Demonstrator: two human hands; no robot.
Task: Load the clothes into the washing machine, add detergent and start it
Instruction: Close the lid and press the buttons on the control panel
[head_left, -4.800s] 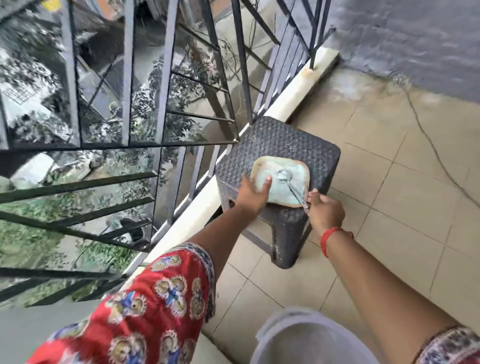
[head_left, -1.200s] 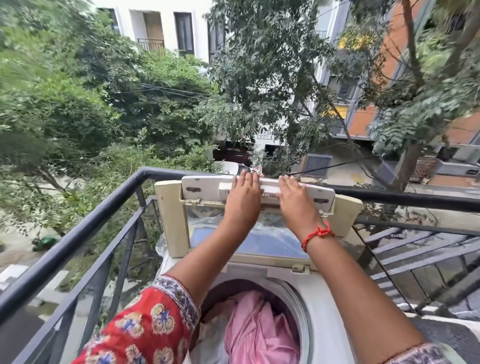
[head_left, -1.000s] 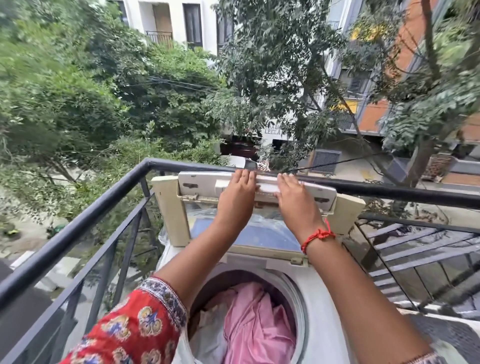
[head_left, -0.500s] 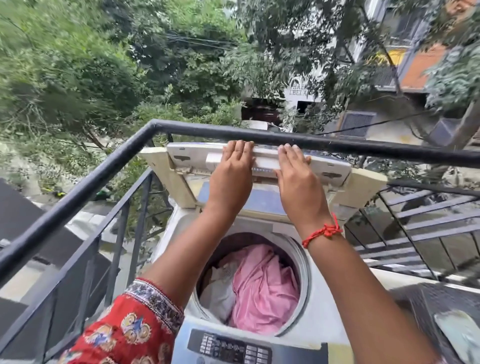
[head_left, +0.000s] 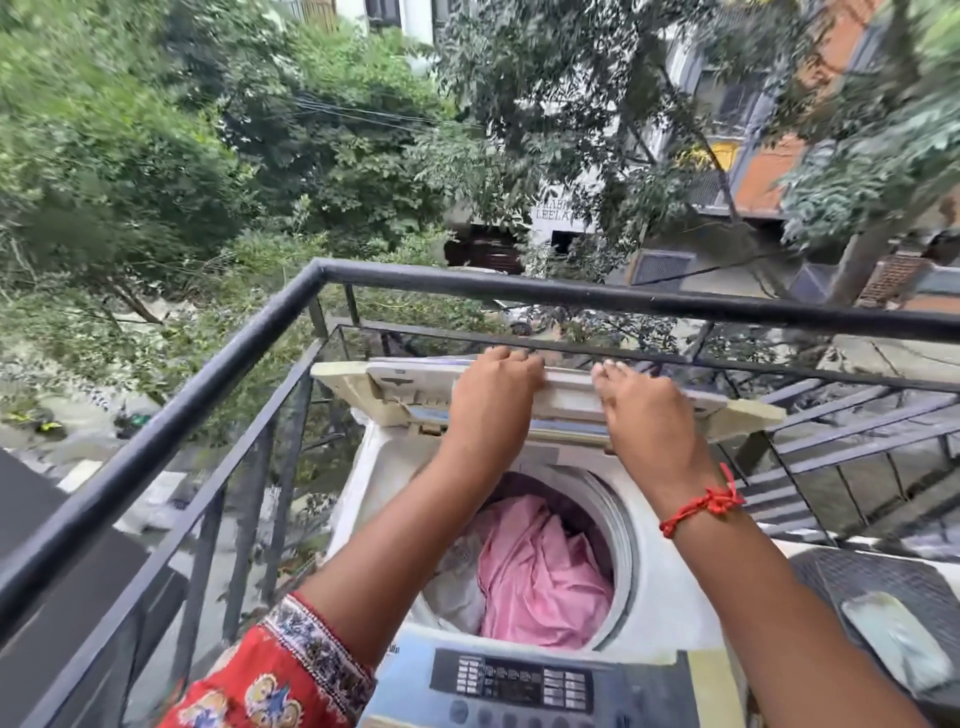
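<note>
Balcony railing (head_left: 395, 278) corner holds a top-loading washer (head_left: 670, 587). Pink clothes (head_left: 540, 577) fill its drum. Both hands, left (head_left: 491, 402) and right (head_left: 649, 421), curl their fingers over the raised lid (head_left: 410, 387)'s front edge. Control panel (head_left: 519, 680) at near edge.

I am getting a single head-worn view, looking forward and down from close above the washing machine (head_left: 519, 519). It is facing outward over the balcony railing (head_left: 571, 299) toward trees beyond, with the control panel (head_left: 519, 680) nearest me at the bottom edge.
</note>
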